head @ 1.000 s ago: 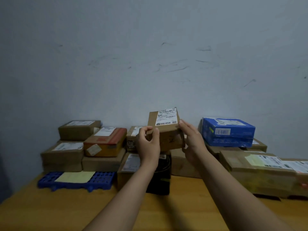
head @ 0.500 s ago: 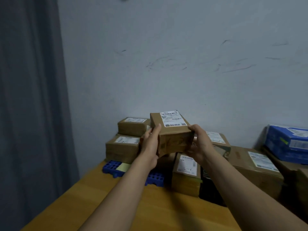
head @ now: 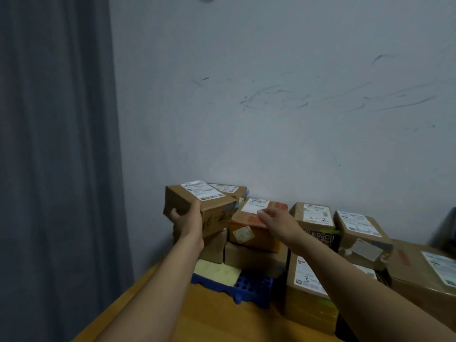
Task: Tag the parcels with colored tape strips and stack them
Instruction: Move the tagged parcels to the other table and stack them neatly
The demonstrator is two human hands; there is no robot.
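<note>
Head view: only my left hand [head: 188, 227] now grips the box [head: 197, 202], above the stack [head: 215, 248] at the table's [head: 222, 322] far left corner. My right hand [head: 277, 223] has let go, fingers loose.

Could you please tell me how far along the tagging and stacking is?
Done: several parcels sit stacked, and a green strip shows on the dark box. In hand: the left hand grips a labelled parcel above the left pile; the right hand hovers open over the orange parcel. Left: setting it down; whether every parcel is tagged cannot be told.
</note>
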